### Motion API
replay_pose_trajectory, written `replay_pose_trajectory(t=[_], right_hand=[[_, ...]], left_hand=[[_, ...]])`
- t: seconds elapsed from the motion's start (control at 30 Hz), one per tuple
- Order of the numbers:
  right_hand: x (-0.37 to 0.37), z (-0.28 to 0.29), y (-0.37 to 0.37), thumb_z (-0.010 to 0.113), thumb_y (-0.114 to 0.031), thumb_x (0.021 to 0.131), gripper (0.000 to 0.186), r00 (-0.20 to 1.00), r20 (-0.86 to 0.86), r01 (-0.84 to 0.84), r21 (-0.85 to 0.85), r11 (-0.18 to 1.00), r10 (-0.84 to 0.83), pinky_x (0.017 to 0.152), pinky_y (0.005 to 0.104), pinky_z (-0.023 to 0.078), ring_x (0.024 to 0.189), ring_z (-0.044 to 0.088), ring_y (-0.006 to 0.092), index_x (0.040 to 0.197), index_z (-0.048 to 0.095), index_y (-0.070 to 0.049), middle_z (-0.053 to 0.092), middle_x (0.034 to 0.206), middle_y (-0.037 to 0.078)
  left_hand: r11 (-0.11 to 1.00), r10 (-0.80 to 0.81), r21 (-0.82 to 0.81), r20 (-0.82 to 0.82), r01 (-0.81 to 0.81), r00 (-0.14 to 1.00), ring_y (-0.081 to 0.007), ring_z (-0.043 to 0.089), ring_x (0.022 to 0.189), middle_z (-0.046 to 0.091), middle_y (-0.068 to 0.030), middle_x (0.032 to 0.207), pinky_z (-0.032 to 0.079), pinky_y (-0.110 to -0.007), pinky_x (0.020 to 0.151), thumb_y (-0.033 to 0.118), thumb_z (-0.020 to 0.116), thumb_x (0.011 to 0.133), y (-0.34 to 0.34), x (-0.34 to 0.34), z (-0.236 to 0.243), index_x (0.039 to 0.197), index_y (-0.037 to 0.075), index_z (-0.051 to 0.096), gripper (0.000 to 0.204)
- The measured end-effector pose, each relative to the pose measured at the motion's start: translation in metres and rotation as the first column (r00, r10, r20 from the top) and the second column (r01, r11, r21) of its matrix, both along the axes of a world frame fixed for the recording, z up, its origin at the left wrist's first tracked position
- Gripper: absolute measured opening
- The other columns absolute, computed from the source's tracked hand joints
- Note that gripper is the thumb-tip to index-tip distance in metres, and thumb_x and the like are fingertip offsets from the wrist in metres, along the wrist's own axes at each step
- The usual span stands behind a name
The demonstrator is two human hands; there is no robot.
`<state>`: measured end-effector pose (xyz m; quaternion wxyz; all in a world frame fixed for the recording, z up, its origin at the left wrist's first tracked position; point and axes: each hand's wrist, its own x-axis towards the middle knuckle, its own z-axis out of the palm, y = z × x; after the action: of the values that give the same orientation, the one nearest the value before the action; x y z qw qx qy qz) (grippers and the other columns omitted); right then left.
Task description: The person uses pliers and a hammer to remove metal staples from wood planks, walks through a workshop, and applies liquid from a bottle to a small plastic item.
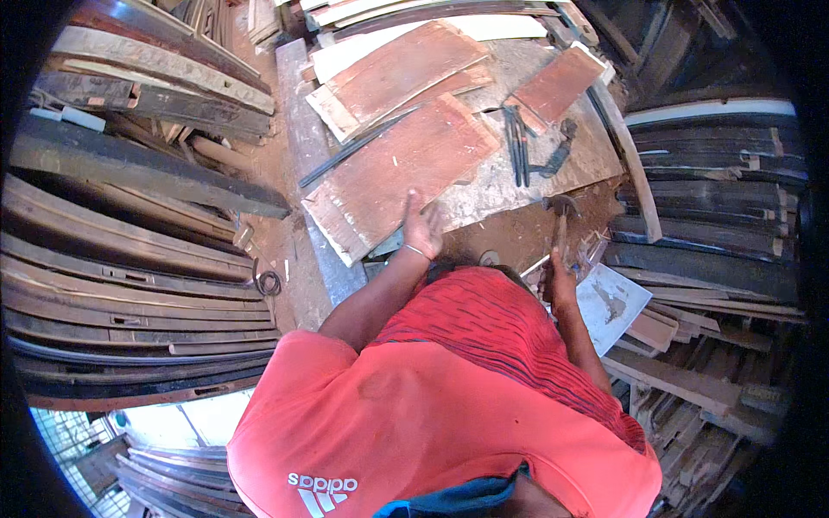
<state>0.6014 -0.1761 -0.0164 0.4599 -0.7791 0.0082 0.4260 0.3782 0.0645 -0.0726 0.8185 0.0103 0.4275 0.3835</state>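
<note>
Reddish-brown rectangular wooden board [401,168] lies upper-centre, long axis rising rightward, uncurled left hand [421,231] nearer at its lower edge, right hand [560,281] apart, clamped on wooden-handled hammer [561,226]

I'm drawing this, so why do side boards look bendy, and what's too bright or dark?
In the head view, boards on the left bow because the fisheye bends straight edges near the rim; the white board at the top looks washed out; dark boards on the right sit in shade; corners are black; the left hand is well lit.
</note>
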Motion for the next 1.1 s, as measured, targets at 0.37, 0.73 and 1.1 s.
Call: replay_pose_trajectory(t=[0.37, 0.73, 1.1], right_hand=[[0.029, -0.001, -0.010, 0.069, -0.061, 0.090, 0.054, 0.989, -0.142, 0.037, 0.005, 0.999, -0.036, 0.038, 0.0324, 0.041, 0.042, 0.050, 0.0154, 0.081, 0.059, -0.010, 0.053, 0.059, 0.003], [0.064, 0.000, 0.119, 0.073, -0.050, 0.091, 0.048, 0.726, 0.365, -0.636, 0.033, 0.771, 0.583, 0.046, 0.0322, 0.041, 0.049, 0.051, 0.0125, 0.084, 0.065, -0.004, 0.058, 0.063, 0.001], [0.026, -0.006, 0.147, 0.073, -0.047, 0.093, 0.041, 0.671, -0.021, -0.733, 0.130, 0.668, 0.741, 0.041, 0.0317, 0.042, 0.049, 0.053, 0.0121, 0.086, 0.060, -0.008, 0.057, 0.065, 0.002]], left_hand=[[0.968, 0.196, 0.164, -0.029, -0.189, 0.980, -0.0227, 0.058, 0.107, 0.059, -0.0040, 0.122, 0.052, -0.038, 0.095, 0.041, 0.067, 0.098, 0.046, -0.041, 0.066, 0.136, 0.021, 0.059, 0.044], [0.860, 0.397, 0.438, -0.253, -0.262, 0.882, -0.0268, 0.068, 0.104, 0.067, -0.0092, 0.123, 0.055, -0.041, 0.092, 0.026, 0.073, 0.092, 0.007, -0.151, 0.223, 0.128, 0.007, 0.060, 0.043], [0.663, 0.552, 0.711, -0.677, 0.235, 0.488, -0.0120, 0.061, 0.096, 0.069, -0.0038, 0.111, 0.048, -0.027, 0.086, 0.034, 0.073, 0.096, 0.006, -0.234, 0.298, 0.120, -0.002, 0.068, 0.043]])
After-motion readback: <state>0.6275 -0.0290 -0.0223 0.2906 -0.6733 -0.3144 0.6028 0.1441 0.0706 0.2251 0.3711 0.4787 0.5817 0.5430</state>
